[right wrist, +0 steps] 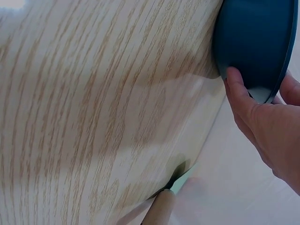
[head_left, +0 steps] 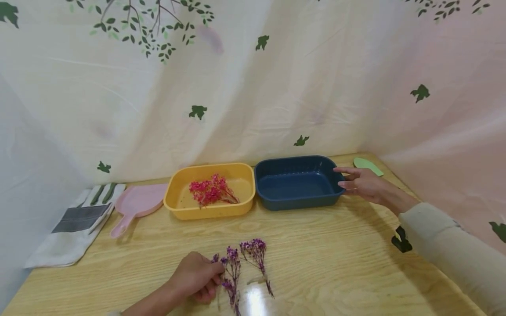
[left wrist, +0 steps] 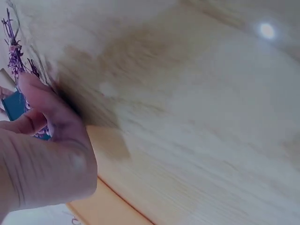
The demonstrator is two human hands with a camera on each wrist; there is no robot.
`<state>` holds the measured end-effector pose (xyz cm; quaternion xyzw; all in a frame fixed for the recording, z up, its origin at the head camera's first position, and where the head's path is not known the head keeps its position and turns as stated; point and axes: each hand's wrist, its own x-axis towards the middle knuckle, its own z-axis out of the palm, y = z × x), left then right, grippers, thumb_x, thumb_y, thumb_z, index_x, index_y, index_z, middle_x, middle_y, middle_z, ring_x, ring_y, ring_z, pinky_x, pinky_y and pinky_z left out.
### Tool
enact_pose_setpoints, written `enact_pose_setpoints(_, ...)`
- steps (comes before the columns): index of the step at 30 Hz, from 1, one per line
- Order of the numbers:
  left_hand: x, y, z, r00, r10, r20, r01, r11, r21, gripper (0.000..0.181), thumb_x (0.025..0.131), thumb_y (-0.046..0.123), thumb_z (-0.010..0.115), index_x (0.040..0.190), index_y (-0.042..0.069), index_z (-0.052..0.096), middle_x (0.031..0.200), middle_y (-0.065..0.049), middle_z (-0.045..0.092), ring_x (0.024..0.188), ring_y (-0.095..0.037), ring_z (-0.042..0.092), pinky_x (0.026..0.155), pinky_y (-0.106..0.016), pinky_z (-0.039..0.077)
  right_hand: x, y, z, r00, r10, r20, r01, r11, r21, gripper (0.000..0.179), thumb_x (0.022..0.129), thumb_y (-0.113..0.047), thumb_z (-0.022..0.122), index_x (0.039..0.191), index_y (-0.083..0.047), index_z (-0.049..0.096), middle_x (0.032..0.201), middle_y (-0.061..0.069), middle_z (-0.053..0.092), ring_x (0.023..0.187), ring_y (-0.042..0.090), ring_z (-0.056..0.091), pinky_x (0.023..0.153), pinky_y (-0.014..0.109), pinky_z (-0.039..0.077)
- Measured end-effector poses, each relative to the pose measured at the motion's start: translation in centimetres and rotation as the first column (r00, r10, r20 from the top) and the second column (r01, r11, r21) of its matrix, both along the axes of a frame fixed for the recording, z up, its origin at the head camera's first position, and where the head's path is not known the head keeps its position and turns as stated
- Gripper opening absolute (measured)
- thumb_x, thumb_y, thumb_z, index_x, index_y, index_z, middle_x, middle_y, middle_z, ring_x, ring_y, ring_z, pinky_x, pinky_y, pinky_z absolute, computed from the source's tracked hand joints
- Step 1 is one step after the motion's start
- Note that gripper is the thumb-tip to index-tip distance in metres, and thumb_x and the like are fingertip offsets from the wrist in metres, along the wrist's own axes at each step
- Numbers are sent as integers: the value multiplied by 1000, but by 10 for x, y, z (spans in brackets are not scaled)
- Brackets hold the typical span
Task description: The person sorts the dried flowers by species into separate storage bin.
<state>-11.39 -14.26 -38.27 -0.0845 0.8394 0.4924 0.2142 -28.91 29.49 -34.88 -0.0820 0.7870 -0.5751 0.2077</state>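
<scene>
Purple dried-flower sprigs (head_left: 232,253) lie toward the near side of the wooden desk (head_left: 336,254), where the left hand (head_left: 199,276) pinches one between thumb and curled fingers; another sprig rests just to their right. The right hand (head_left: 365,186) grips the right end of a navy-blue rectangular tray (head_left: 300,204), thumb and fingers on opposite sides of its rim. Farther out, a yellow tray (head_left: 209,213) just beside it contains pink dried flowers (head_left: 209,191), with a pink handled board (head_left: 142,199) at far left and a light-green utensil (head_left: 367,166) behind the right hand.
</scene>
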Motion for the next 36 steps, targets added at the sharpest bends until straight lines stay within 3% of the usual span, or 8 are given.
enact_pose_setpoints(6,-4,-4,1,974,8,-228,-53,980,-192,30,82,20,67,55,8,68,46,0,59,39,-10,49,37,-20,39,0,1,-2,1000,1,-1,-1,1000,21,62,99,0,47,153,-1,15,154,34,3,140,47,15,107,57,34)
enact_pose_setpoints(10,-7,-3,2,949,50,-311,-119,971,-209,33,81,18,73,50,8,64,43,4,53,40,-8,38,38,-18,24,0,1,-1,1000,2,-4,-2,1000,28,62,99,0,47,153,-1,16,154,35,4,140,48,16,107,56,34)
enact_pose_setpoints(12,-9,-1,3,949,83,-303,-140,976,-170,30,80,17,75,54,7,64,46,4,53,43,-9,42,39,-18,28,0,1,-1,1000,5,-8,-5,999,32,61,99,0,48,152,0,17,154,34,4,139,48,16,107,57,34)
enact_pose_setpoints(16,-11,-1,3,962,163,-217,-146,985,94,13,83,8,73,80,-3,68,70,-6,67,64,-18,64,57,-24,57,0,1,-1,1000,12,-15,-11,999,39,60,99,-1,49,151,1,20,154,34,3,139,48,16,106,57,34)
enact_pose_setpoints(19,-12,-2,4,972,196,-133,-141,930,338,21,85,-4,67,103,-14,62,88,-14,69,81,-25,69,75,-32,60,0,1,-1,1000,14,-18,-13,999,40,59,99,-1,49,151,2,20,154,33,2,140,48,15,106,57,35)
enact_pose_setpoints(21,-11,-2,5,976,191,-107,-129,897,424,28,86,-6,65,111,-16,58,93,-17,69,85,-25,69,79,-34,59,-1,1,-1,1000,12,-19,-12,999,39,59,99,-1,49,151,2,21,154,33,2,140,48,15,106,57,35)
enact_pose_setpoints(25,-11,-2,6,978,177,-113,-102,871,481,35,89,-3,63,120,-16,55,101,-16,67,90,-22,67,83,-32,58,-2,1,-1,1000,9,-23,-7,999,45,59,99,-1,49,151,2,22,154,33,2,139,47,17,105,56,37)
enact_pose_setpoints(36,-9,1,11,975,202,-89,-137,868,477,31,96,0,53,125,-12,48,101,-17,61,85,-23,68,77,-31,59,-2,0,0,1000,3,-29,-1,998,68,57,99,-1,48,150,3,23,154,33,3,139,48,16,105,57,37)
